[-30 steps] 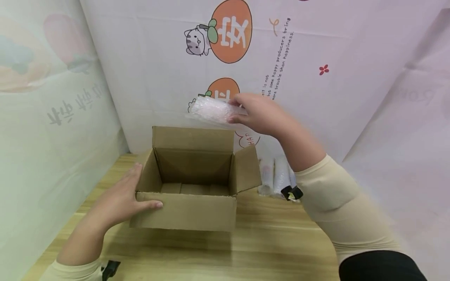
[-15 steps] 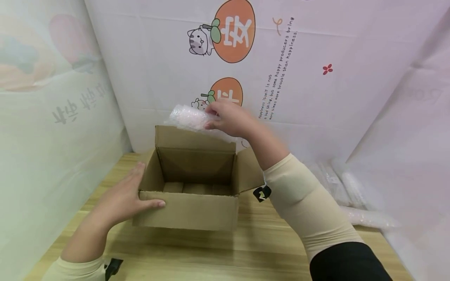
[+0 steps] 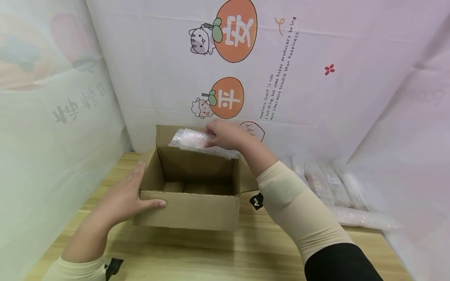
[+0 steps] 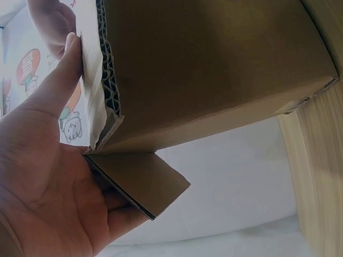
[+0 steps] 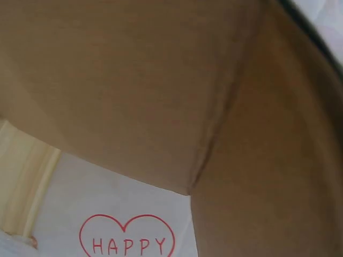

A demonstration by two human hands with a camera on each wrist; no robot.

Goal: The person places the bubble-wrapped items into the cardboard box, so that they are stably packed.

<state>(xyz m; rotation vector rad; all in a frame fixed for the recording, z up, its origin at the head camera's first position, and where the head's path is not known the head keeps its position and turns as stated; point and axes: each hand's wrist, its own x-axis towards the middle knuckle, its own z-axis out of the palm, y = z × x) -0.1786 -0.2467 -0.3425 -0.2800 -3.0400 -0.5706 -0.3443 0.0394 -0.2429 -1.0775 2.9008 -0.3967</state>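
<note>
An open cardboard box [image 3: 188,210] stands on the table with its flaps folded outward. My left hand [image 3: 121,199] grips its front left corner, thumb along the front flap and fingers at the left side. In the left wrist view, the fingers of the left hand [image 4: 53,176] go behind a small side flap [image 4: 142,184]. Over the back of the box opening, my right hand [image 3: 225,134] holds a bubble-wrapped package [image 3: 193,139] between thumb and fingers. The package lies roughly level, slightly tilted. The right wrist view has only box cardboard [image 5: 118,91] up close, without the hand.
Several more bubble-wrapped packages [image 3: 337,187] lie side by side on the wooden table [image 3: 274,253] at the right, one of them [image 3: 365,217] crosswise in front. Printed white cloth [image 3: 158,70] closes off the back and both sides.
My right hand has carried the bubble-wrapped package left and then down, from above the back flap to the box opening. The left hand keeps its place on the box.
</note>
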